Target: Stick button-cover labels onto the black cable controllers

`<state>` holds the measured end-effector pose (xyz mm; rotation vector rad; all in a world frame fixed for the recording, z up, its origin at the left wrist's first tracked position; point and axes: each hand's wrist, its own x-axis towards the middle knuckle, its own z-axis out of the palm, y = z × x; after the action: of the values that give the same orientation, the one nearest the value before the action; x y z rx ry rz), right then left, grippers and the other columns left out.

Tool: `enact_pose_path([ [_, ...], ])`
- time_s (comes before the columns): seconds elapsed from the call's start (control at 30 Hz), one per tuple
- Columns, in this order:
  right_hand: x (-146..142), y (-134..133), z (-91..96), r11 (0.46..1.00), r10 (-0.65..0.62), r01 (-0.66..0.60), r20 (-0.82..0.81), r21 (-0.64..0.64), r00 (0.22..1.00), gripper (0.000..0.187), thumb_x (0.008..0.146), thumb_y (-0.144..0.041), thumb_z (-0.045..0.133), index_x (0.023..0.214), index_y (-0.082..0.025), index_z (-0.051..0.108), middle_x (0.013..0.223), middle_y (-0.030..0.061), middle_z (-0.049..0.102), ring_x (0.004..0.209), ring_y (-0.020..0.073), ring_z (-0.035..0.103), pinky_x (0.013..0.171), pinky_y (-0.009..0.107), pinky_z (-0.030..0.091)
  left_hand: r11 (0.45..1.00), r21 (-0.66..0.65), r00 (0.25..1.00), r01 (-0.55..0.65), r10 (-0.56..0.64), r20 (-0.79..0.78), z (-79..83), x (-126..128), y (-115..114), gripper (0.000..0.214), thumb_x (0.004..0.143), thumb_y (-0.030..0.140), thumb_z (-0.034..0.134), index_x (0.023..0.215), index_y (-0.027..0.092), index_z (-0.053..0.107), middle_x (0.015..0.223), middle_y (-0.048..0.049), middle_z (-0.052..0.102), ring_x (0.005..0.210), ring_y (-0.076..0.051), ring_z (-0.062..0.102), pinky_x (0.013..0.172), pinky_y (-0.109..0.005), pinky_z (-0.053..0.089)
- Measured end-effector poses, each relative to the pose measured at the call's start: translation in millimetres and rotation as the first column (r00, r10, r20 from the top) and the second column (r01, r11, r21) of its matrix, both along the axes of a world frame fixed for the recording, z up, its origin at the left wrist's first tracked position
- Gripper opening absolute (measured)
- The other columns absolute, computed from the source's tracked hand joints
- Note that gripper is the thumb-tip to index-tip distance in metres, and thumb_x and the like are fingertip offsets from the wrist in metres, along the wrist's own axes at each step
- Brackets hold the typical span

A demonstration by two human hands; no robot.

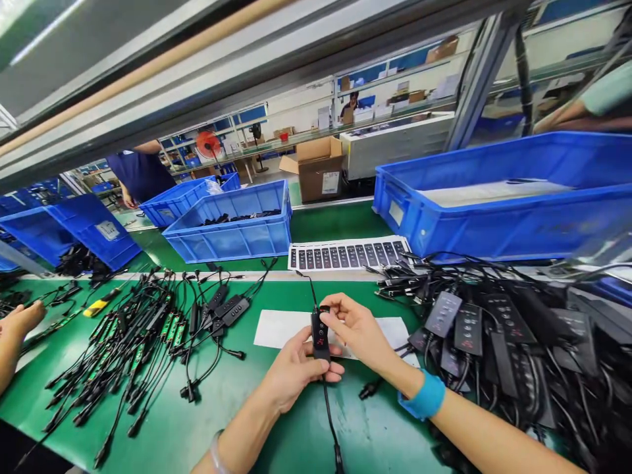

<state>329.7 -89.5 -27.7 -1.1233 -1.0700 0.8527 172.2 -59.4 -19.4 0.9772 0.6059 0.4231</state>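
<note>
One black inline controller [320, 336] with a red display is held between the person's hands, over a white paper sheet [281, 329] near the middle of the green table [365, 428]. The left hand [291, 372] cradles it from below, palm up and fingers loosely curled. The right hand [358, 329], with a blue wristband [422, 395], pinches its upper end between thumb and fingers.

As far as the frame shows, a large heap of black controllers [494, 329] with tangled cables lies toward the table's right edge, and a bundle of cables with green circuit boards [128, 349] lies spread toward its left. Whether either pile is finished cannot be told. A sheet of printed labels [348, 253] lies by the far edge, beside a blue crate [227, 227] of black cables. A co-worker's hand [17, 322] rests at the left edge.
</note>
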Motion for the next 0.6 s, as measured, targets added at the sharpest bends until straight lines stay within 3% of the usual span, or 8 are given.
enact_pose_path([
  [0.1, -1.3, -2.4, 0.9, 0.999, 0.036, -0.036, 0.006, -0.012, 0.999, 0.026, 0.081, -0.042, 0.066, 0.092, -0.019, 0.062, 0.070, -0.0005, 0.050, 0.064, 0.0132, 0.049, 0.051, 0.022, 0.046, 1.000, 0.010, 1.000, 0.010, -0.011, 0.023, -3.8, 1.3, -0.4, 0.071, 0.061, 0.019, 0.083, 0.125, 0.019, 0.051, 0.103, -0.0127, 0.068, 0.079, -0.022, 0.069, 0.076, -0.036, 0.051],
  [0.27, -3.4, -5.1, -0.9, 0.989, 0.090, -0.096, -0.062, -0.111, 0.994, 0.033, 0.078, -0.047, 0.069, 0.094, -0.019, 0.063, 0.069, -0.0013, 0.047, 0.062, 0.0138, 0.047, 0.046, 0.022, 0.048, 1.000, 0.018, 1.000, 0.003, -0.004, 0.026, -1.0, 1.9, -0.4, 0.073, 0.063, 0.016, 0.081, 0.127, 0.018, 0.047, 0.099, -0.0123, 0.070, 0.082, -0.023, 0.070, 0.079, -0.036, 0.052],
  [0.6, -3.6, -7.2, 2.0, 0.983, 0.094, -0.113, -0.137, -0.141, 0.986, 0.033, 0.074, -0.048, 0.071, 0.091, -0.020, 0.063, 0.072, -0.0013, 0.046, 0.063, 0.0135, 0.048, 0.047, 0.024, 0.052, 1.000, 0.003, 1.000, 0.013, -0.013, 0.027, 2.0, 1.2, 0.1, 0.070, 0.065, 0.017, 0.080, 0.127, 0.018, 0.048, 0.099, -0.0120, 0.070, 0.084, -0.023, 0.070, 0.078, -0.036, 0.051],
])
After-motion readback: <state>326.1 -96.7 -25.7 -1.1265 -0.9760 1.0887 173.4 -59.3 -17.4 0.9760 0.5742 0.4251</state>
